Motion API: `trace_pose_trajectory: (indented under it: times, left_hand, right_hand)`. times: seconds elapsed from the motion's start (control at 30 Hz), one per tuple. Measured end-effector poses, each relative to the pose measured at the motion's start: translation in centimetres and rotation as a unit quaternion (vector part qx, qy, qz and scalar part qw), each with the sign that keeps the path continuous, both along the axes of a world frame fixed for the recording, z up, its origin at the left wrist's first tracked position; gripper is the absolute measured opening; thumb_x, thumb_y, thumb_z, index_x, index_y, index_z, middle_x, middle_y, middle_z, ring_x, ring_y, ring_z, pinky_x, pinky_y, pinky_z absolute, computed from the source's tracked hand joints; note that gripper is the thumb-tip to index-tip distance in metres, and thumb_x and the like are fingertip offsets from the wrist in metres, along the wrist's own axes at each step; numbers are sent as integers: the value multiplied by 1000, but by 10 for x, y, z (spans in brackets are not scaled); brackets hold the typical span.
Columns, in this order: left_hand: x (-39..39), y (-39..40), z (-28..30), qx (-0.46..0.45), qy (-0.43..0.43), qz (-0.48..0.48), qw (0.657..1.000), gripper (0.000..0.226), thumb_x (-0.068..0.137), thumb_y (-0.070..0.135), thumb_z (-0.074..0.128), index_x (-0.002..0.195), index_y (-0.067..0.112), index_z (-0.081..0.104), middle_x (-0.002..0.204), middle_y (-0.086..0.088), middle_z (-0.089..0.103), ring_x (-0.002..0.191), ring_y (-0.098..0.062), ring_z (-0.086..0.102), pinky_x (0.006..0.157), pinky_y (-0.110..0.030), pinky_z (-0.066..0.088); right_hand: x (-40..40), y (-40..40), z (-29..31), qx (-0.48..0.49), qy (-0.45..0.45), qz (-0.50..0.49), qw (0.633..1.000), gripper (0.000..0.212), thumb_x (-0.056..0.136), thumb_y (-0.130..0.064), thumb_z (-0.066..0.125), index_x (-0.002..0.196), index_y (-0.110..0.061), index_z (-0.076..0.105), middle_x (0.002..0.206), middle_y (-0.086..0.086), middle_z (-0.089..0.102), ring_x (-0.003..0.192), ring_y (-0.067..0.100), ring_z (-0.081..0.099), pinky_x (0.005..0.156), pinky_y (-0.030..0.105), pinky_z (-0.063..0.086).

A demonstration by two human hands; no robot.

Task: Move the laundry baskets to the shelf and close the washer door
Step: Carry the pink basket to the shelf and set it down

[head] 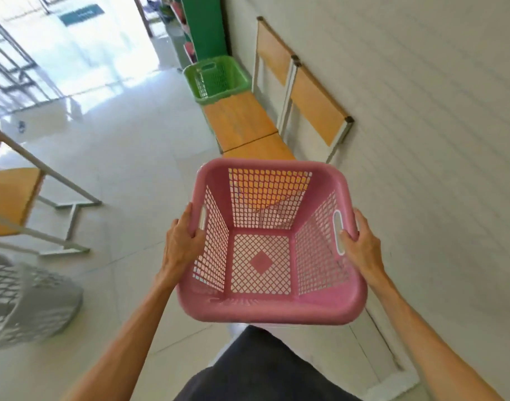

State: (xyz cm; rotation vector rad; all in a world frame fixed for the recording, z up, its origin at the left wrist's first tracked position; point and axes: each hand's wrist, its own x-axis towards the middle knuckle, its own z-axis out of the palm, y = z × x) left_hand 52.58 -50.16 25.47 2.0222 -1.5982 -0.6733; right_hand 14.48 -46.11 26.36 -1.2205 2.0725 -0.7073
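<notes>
Head view: pink basket (269,241), empty, carried level in front of the body. Left hand (181,245) closes its grip on the left rim beside the handle slot; right hand (361,246) grips the right rim, thumb at the slot. The two-sided hold likely keeps it level while walking. Ahead of the grips, a green basket (217,79) sits on the wooden bench (242,125); the green shelf (203,24) stands farther ahead. Grey basket (25,302) lies on the floor well left of the left grip. Washer not in view.

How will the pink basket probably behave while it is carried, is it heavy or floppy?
The pink basket is empty and mostly open lattice, so it is probably light. Its walls keep their shape between the left hand and right hand, so it seems fairly stiff. The handle slots should limit slipping.
</notes>
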Motion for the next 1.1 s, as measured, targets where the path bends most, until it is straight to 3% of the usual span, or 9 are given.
trace_pose_trajectory:
  times: [0.13,0.2,0.33,0.4,0.53,0.77,0.9,0.97,1.1]
  left_hand:
    - [87,-19,25,-27,7,78,997,74,84,18,58,153,23,32,112,-17,63,96,-32,64,89,-49,54]
    - [120,-29,35,-50,7,96,994,72,84,22,58,152,23,33,114,-13,64,91,-29,66,86,-46,57]
    - [177,-55,51,-79,19,126,989,68,88,26,59,152,21,33,114,-12,65,86,-24,69,78,-42,61]
    - [203,-73,57,-93,12,141,986,69,87,26,58,151,24,34,110,-13,65,83,-24,70,75,-44,62]
    - [240,-121,70,-121,20,150,981,69,85,22,62,150,20,36,120,-6,64,94,-21,69,83,-41,61]
    - [309,-250,75,-121,47,170,977,74,80,38,60,149,29,34,119,-10,69,89,-23,73,77,-46,62]
    - [341,-341,83,-136,41,166,976,70,84,31,67,147,22,37,124,-9,67,98,-20,70,85,-45,61]
    - [357,-388,86,-140,34,166,976,69,86,25,69,148,18,38,128,-9,64,102,-17,67,90,-43,59]
    - [392,-468,86,-160,25,167,973,65,88,25,69,146,17,40,125,-10,65,100,-21,69,87,-42,59]
  right_hand:
    - [75,-82,32,-47,17,89,995,59,93,-25,58,149,-27,37,127,4,64,88,13,59,69,8,44]
    - [109,-115,42,-73,12,122,990,60,91,-25,61,147,-28,40,129,1,64,96,12,62,81,17,44]
    - [169,-169,52,-101,-2,143,985,60,88,-30,64,144,-33,41,123,2,68,95,17,66,88,28,50]
    - [195,-198,55,-109,-12,148,983,57,88,-32,65,141,-31,45,116,4,70,94,22,69,85,31,54]
    - [237,-259,61,-125,-23,150,980,49,85,-32,68,131,-23,55,100,-1,69,83,16,67,73,25,47]
    - [304,-406,62,-126,-20,154,980,51,82,-33,71,129,-20,57,94,-3,67,79,18,66,75,32,53]
    - [342,-510,68,-122,-21,165,979,47,80,-32,73,124,-17,63,94,2,71,82,25,69,76,35,55]
    - [362,-561,74,-128,-30,167,977,47,80,-31,74,124,-18,64,93,3,72,77,21,69,71,32,55]
    - [398,-642,87,-137,-18,180,974,41,82,-28,73,119,-15,65,88,0,70,68,13,64,58,22,46]
